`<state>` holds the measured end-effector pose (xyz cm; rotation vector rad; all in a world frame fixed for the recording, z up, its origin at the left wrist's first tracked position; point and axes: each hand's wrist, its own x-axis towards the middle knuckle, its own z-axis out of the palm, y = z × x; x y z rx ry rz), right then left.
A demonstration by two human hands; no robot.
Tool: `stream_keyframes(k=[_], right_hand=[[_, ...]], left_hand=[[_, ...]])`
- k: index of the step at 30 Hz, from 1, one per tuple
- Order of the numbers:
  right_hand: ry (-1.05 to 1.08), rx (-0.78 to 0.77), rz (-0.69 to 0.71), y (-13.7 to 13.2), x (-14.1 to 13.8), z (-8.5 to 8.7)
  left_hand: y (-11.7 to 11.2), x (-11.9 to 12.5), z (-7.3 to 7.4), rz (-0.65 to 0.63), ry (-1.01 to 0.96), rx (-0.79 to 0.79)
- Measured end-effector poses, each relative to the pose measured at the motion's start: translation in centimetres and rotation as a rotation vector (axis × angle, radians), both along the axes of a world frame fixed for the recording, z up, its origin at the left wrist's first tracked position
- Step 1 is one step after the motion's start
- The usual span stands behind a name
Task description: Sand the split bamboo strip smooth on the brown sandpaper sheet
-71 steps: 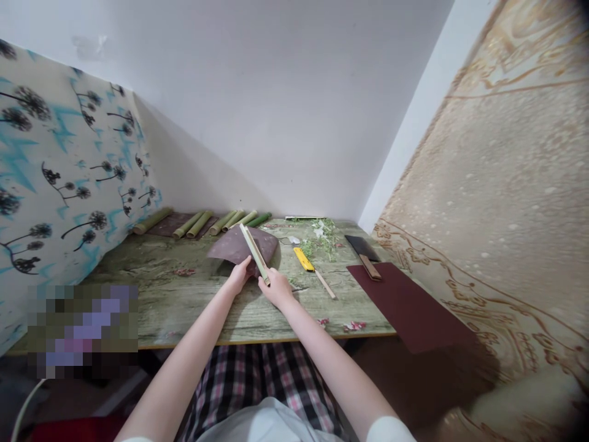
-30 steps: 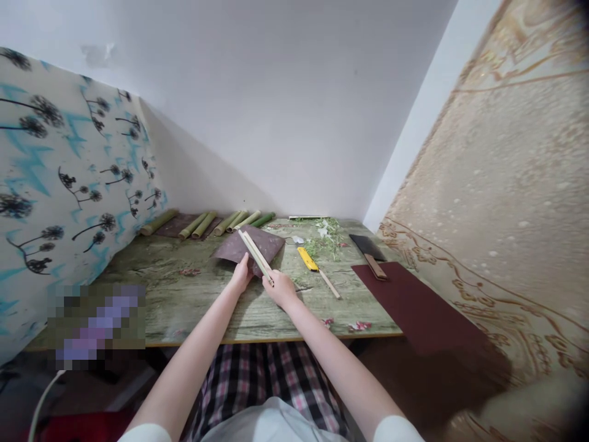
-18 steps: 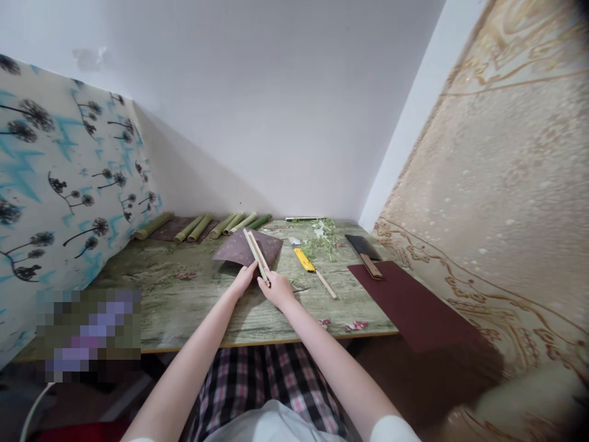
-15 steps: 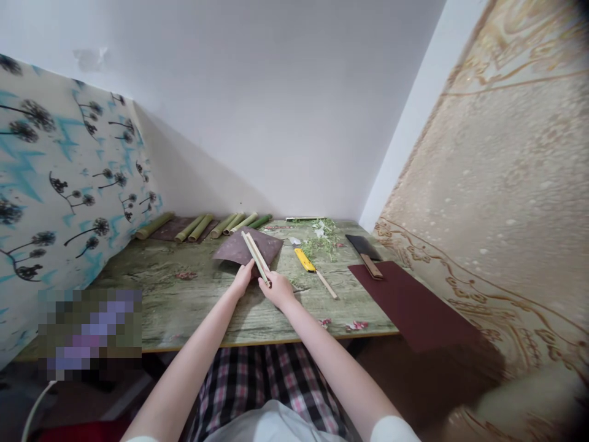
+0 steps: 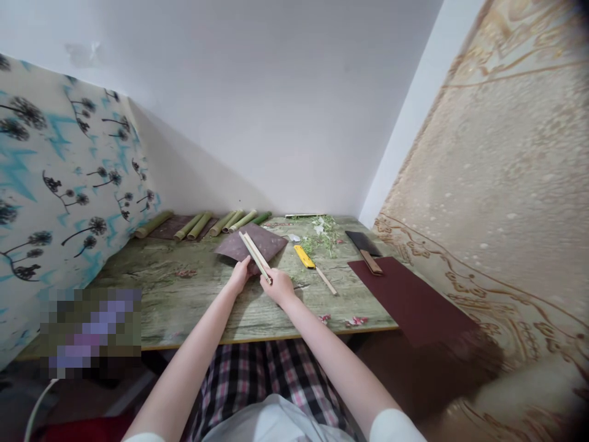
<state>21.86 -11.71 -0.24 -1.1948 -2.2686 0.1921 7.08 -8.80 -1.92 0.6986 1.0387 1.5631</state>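
Observation:
In the middle of the table, a split bamboo strip (image 5: 254,253) lies slanted over a brown, sandpaper-like sheet (image 5: 275,241), its pale hollow side up. My right hand (image 5: 278,286) is closed around the strip's near end. My left hand (image 5: 239,274) is closed at the sheet's near edge, thumb on top beside the strip; its other fingers are hidden beneath. The sheet's left side bends up off the tabletop. To the right of my right hand lie a yellow utility knife (image 5: 304,256) and a thin wooden stick (image 5: 326,282).
Several bamboo tubes (image 5: 200,226) line the back left of the table (image 5: 165,307). Green shavings (image 5: 324,236) lie at the back. A cleaver (image 5: 370,261) rests partly on a dark red sheet (image 5: 409,301) overhanging the right front edge. Patterned cloth (image 5: 92,184) hangs on the left.
The far end of the bamboo strip has swung slightly left, and its hollow side shows more. The brown sheet has shifted a little with it. Both hands keep their grip.

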Motion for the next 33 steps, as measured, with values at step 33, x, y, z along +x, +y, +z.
stream_keyframes(k=[33], right_hand=[[-0.039,-0.008,-0.031,-0.54,-0.14,0.45]], left_hand=[[-0.14,0.28,-0.31,0.057,0.222,0.008]])
